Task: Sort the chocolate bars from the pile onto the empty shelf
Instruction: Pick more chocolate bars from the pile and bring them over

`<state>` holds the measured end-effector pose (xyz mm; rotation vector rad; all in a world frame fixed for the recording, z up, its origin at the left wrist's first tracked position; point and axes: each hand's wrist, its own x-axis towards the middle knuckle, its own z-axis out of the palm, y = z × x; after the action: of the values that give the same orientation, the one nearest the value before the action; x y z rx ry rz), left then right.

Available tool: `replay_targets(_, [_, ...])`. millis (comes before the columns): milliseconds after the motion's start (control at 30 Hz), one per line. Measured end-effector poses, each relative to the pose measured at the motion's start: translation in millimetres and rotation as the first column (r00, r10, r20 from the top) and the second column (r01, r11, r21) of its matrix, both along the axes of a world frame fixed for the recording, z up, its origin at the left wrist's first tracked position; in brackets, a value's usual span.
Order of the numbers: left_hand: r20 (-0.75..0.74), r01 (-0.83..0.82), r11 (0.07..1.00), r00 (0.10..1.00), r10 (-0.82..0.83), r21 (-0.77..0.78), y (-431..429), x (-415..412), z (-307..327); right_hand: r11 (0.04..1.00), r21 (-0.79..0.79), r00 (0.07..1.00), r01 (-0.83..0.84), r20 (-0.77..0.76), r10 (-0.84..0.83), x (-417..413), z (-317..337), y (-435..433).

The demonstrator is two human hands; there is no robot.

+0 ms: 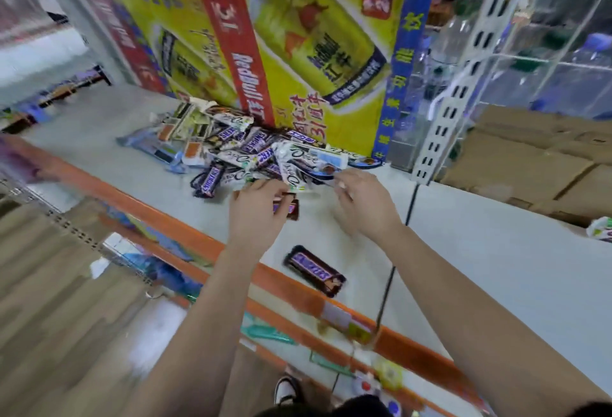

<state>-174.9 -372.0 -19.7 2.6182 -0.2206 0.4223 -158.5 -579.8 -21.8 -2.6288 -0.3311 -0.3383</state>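
Note:
A pile of chocolate bars [251, 148], brown Snickers and white Dove wrappers, lies on the grey shelf [496, 267] against a yellow drink carton. My left hand [256, 211] is closed around a brown Snickers bar [289, 208] at the pile's near edge. My right hand [362, 204] pinches the end of a white Dove bar [311, 166] on the pile's right side. One Snickers bar [314, 271] lies alone near the shelf's orange front rail. The picture is motion-blurred.
A large yellow Red Bull carton [298, 36] stands behind the pile. A white slotted upright [463, 85] rises at the right, with brown cardboard boxes [530, 165] beyond it. A black cable [387, 284] runs across the shelf. Another wrapper [601, 229] shows at the far right edge.

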Motion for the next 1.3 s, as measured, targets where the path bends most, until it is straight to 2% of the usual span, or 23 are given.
replay_targets(167, [0.007,0.029,0.999,1.000,-0.029,-0.012,34.3,19.0,-2.6,0.991,-0.105,0.994,0.084,-0.060,-0.090,35.3,-7.0,35.4])
replay_targets(333, [0.027,0.115,0.993,0.993,-0.114,-0.023,42.2,41.8,-3.5,0.975,-0.091,0.975,0.201,-0.078,-0.209,45.8,-9.0,45.7])
replay_targets(500, [0.009,0.194,0.981,0.981,-0.194,-0.031,33.0,71.1,-3.1,0.958,0.125,0.955,0.259,-0.181,-0.235,41.0,1.5,37.6])
replay_targets(633, [0.036,0.250,0.968,0.967,-0.251,0.038,17.1,92.5,-0.7,0.919,0.145,0.921,0.366,-0.200,-0.335,28.3,5.5,16.5])
replay_targets(800, [-0.019,0.311,0.945,0.950,-0.311,0.103,-6.5,115.0,2.6,0.878,0.147,0.885,0.455,-0.183,-0.428,9.4,5.9,-7.5])
replay_targets(1067, [-0.160,0.392,0.889,0.918,-0.362,0.236,-29.1,135.0,3.9,0.831,0.193,0.852,0.522,-0.156,-0.499,-10.6,0.5,-29.6])
replay_targets(1200, [-0.193,0.415,0.872,0.907,-0.375,0.259,-38.1,133.1,14.1,0.812,0.223,0.842,0.540,-0.142,-0.521,-19.7,-1.4,-40.0])
replay_targets(1300, [-0.178,0.415,0.847,0.910,-0.376,0.333,-49.4,129.1,22.1,0.807,0.209,0.834,0.551,-0.125,-0.537,-27.8,-0.6,-52.1])
